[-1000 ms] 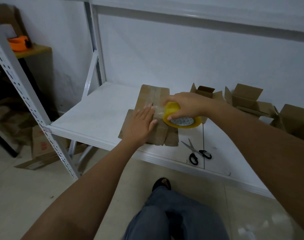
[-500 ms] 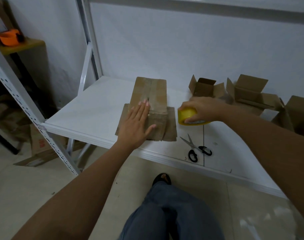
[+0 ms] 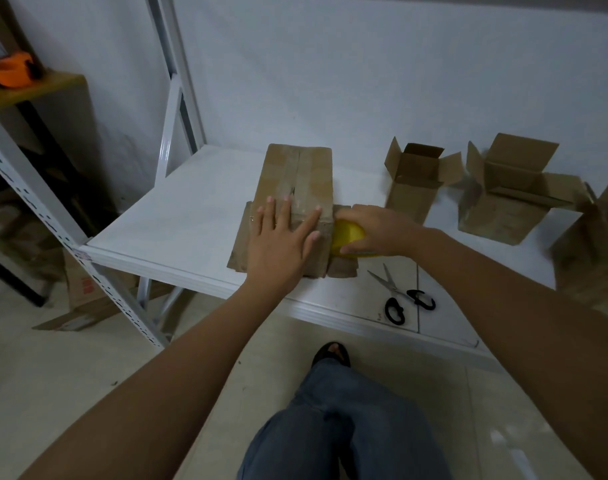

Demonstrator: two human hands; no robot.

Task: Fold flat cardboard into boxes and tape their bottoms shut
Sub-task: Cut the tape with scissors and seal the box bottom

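A brown cardboard box (image 3: 297, 176) lies upside down on the white shelf (image 3: 177, 223), its bottom flaps closed with clear tape along the middle seam. My left hand (image 3: 281, 237) rests flat on the near end of the box, fingers spread. My right hand (image 3: 368, 228) grips a yellow roll of tape (image 3: 345, 235) right beside the box's near right corner, close to my left fingertips. The roll is partly hidden under my fingers.
Black-handled scissors (image 3: 397, 294) lie near the shelf's front edge, right of the box. Three open cardboard boxes (image 3: 413, 181) (image 3: 510, 192) (image 3: 597, 237) stand at the back right. A white upright post (image 3: 53, 216) rises at the left. My knee (image 3: 333, 420) is below the shelf.
My right hand brought the yellow tape roll back left, from the shelf beside the box up against the box's near right corner. My left hand stayed flat on the box.
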